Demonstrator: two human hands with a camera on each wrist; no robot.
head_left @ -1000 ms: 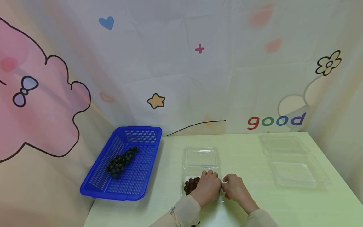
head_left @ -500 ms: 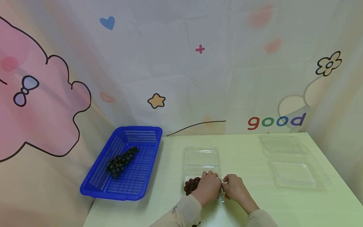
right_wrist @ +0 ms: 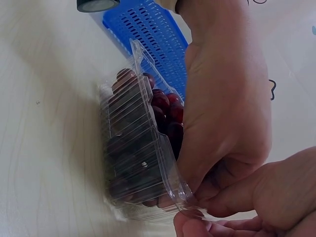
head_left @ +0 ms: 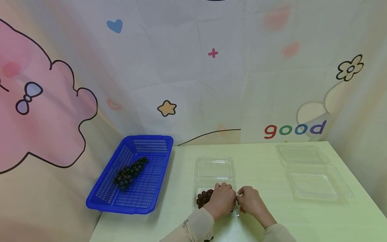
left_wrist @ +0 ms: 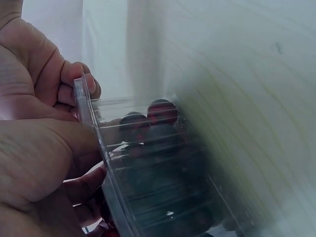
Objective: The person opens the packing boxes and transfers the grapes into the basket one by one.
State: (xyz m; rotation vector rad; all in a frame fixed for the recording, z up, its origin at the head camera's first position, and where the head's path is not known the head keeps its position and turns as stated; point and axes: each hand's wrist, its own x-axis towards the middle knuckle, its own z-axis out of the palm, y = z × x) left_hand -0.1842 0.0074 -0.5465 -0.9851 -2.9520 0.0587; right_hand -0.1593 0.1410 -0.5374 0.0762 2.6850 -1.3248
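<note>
A hinged clear plastic clamshell box (head_left: 215, 168) lies with its lid folded back. Its near half holds a bunch of dark red grapes (head_left: 204, 197), partly covered by my left hand (head_left: 222, 200). The left fingers are curled down among the grapes, with their tips mostly hidden. At the box's right corner, my right hand (head_left: 250, 201) pinches the rim between thumb and fingers, almost touching the left hand. The right wrist view shows that pinch at the rim, with grapes (right_wrist: 168, 106) behind the ribbed wall. In the left wrist view, more grapes (left_wrist: 163, 112) press against the plastic.
A blue perforated basket (head_left: 154, 198) stands on the left, with a bunch of black grapes (head_left: 128, 174) inside. On the right, a second clear clamshell box (head_left: 312, 183) lies open. A printed curtain (head_left: 193, 67) hangs behind the pale table (head_left: 326, 222).
</note>
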